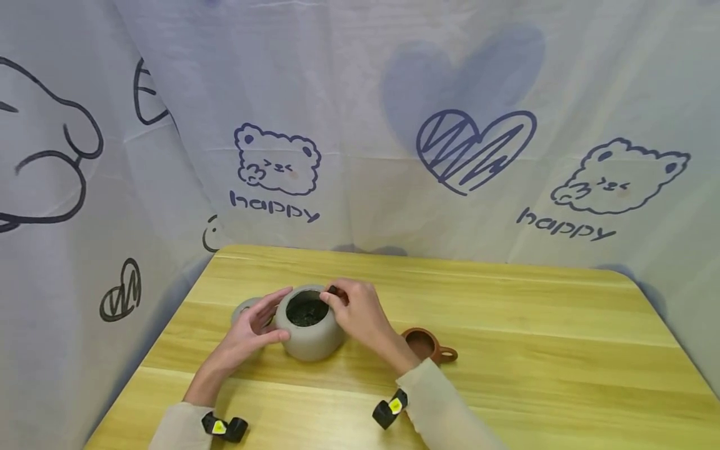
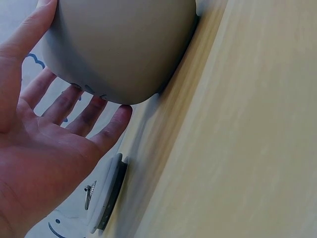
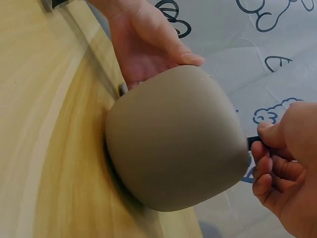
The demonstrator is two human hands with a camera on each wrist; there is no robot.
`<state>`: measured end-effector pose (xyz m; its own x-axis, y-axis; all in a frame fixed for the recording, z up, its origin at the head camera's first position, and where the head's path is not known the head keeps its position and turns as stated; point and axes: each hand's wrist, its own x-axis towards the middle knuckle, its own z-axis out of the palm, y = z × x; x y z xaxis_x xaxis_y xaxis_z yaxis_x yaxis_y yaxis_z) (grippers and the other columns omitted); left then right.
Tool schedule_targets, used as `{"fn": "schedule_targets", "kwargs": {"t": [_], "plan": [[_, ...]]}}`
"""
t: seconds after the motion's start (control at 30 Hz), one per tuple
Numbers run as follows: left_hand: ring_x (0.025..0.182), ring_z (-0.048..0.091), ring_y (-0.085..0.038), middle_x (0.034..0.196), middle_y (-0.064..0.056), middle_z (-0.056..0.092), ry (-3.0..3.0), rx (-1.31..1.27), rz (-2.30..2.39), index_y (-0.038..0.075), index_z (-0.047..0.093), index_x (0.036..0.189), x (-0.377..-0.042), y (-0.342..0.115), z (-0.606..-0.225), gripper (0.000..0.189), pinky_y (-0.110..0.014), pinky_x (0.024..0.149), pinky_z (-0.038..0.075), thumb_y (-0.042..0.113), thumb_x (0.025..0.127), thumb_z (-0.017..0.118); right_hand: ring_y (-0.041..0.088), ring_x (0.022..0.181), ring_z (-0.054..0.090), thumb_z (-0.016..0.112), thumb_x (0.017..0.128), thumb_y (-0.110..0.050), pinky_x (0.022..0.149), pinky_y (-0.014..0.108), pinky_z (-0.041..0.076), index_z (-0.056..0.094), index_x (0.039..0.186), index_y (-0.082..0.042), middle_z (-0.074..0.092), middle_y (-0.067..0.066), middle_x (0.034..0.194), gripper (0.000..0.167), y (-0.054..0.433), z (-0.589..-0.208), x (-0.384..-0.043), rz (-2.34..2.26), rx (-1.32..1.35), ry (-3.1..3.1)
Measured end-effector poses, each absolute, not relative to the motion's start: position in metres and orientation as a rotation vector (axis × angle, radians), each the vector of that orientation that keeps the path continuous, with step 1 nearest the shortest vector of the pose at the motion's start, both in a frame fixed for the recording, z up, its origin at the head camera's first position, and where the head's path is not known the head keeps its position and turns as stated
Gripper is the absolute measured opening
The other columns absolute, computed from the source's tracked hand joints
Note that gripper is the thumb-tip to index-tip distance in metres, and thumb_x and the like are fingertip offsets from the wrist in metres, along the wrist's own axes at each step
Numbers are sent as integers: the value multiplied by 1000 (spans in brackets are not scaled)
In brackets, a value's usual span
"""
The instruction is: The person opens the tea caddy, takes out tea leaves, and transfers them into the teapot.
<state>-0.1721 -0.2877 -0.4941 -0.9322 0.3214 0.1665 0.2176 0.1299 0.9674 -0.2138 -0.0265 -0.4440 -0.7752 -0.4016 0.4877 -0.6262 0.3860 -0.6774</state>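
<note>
A round grey-beige jar (image 1: 312, 340) stands on the table with its mouth uncovered and dark, leaf-like contents (image 1: 306, 310) inside. My left hand (image 1: 251, 329) holds its left side, thumb near the front and fingertips against the wall (image 2: 124, 49). At the right of the rim, my right hand (image 1: 360, 312) pinches a slim black handle (image 3: 254, 143) between thumb and fingers. The jar hides the far end of that handle. Behind my left hand lies a grey lid (image 2: 106, 193) with a small metal loop on top.
A reddish-brown clay vessel (image 1: 420, 344) with a side handle sits to the right, partly behind my right forearm. Around the wooden table (image 1: 562, 350) hangs a pale printed cloth (image 1: 360, 125), close along its back edge.
</note>
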Motion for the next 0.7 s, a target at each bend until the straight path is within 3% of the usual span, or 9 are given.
{"fn": "schedule_targets", "kwargs": {"t": [0.23, 0.7], "plan": [[148, 35, -15, 164, -14, 34, 2292, 534, 1953, 11, 36, 160, -172, -288, -495, 76, -22, 111, 38, 1, 94, 73, 7, 58, 49, 71, 98, -13, 54, 23, 43, 77, 91, -11, 59, -7, 68, 9, -31, -449, -214, 1384, 862, -2379], [144, 40, -15, 162, -15, 36, 2323, 543, 1970, 9, 39, 158, -168, -285, -497, 76, -24, 110, 42, 1, 92, 76, 8, 56, 47, 71, 98, -16, 55, 22, 38, 75, 84, -11, 53, -8, 62, 15, -34, -454, -209, 1425, 737, -2386]]}}
